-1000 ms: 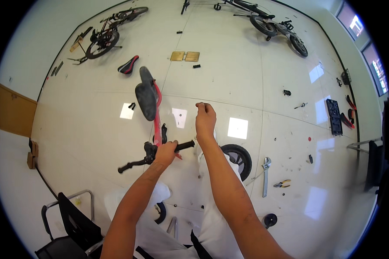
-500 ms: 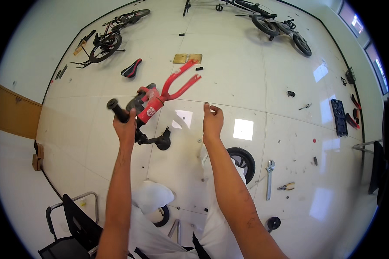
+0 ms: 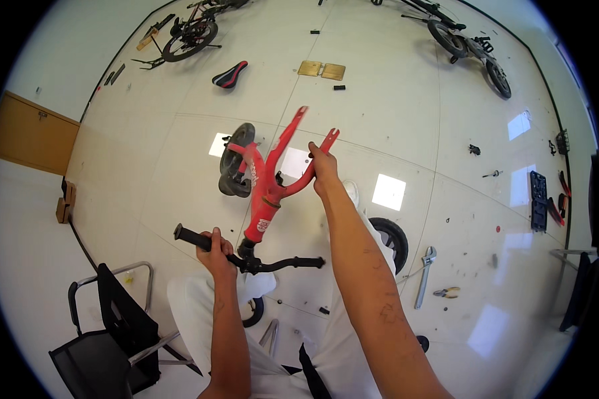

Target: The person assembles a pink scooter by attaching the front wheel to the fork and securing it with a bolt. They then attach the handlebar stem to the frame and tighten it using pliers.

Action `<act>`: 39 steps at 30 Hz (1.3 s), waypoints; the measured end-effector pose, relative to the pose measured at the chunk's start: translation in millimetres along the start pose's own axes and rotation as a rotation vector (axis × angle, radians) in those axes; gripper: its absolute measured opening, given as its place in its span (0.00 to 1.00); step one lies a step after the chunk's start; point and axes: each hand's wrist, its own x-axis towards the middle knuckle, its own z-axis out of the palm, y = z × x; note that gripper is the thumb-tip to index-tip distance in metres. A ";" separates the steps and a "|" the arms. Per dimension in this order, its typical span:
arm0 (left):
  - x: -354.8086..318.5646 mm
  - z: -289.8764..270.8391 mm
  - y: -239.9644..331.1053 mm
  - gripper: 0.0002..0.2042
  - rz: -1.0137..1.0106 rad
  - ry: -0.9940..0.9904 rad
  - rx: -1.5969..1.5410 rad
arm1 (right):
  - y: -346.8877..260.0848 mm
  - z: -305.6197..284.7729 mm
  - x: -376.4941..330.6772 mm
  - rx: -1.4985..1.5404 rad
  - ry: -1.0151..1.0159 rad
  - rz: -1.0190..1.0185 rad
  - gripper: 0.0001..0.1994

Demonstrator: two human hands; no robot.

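Observation:
Upside down in front of me is a red children's bike frame, its two-pronged fork pointing away and upward. Black handlebars sit at its near end. My left hand is wrapped round the bar beside the left grip. Up at the fork, my right hand grasps the right prong. Dark round wheel-like parts are at the frame's far left side. Below my right forearm, a loose black wheel lies on the floor, partly hidden by my leg.
An adjustable wrench and pliers lie at the right, a tool case farther out. A saddle and golden plates lie ahead. Bikes rest at the back. A black chair stands at the left.
The frame has turned and come nearer, its handlebars now close to my lap. My right hand, empty before, has taken hold of the fork's right prong. My left hand has moved down with the bar.

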 end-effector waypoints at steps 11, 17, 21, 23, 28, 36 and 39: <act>33.3 -80.3 -154.9 0.08 -0.368 0.422 -0.138 | 73.4 17.4 -40.4 -0.280 0.331 -0.495 0.18; 40.4 -104.7 -213.5 0.09 -0.586 0.525 -0.172 | 106.4 8.7 -94.9 -0.341 0.348 -0.728 0.15; 35.7 -88.8 -228.9 0.09 -0.655 0.505 -0.363 | 93.3 14.9 -103.1 -0.423 0.305 -0.905 0.18; 43.3 -78.9 -231.2 0.09 -0.640 0.447 -0.419 | 82.9 27.4 -108.6 -0.454 0.299 -1.000 0.18; 43.0 -62.0 -235.5 0.10 -0.634 0.379 -0.497 | 74.9 26.0 -111.0 -0.410 0.278 -1.009 0.18; 27.3 -87.5 -274.5 0.10 -0.701 0.503 -0.567 | 108.2 7.5 -88.5 -0.494 0.175 -1.001 0.16; 27.1 -88.2 -282.3 0.10 -0.766 0.475 -0.457 | 114.5 1.5 -93.1 -0.519 0.209 -0.975 0.18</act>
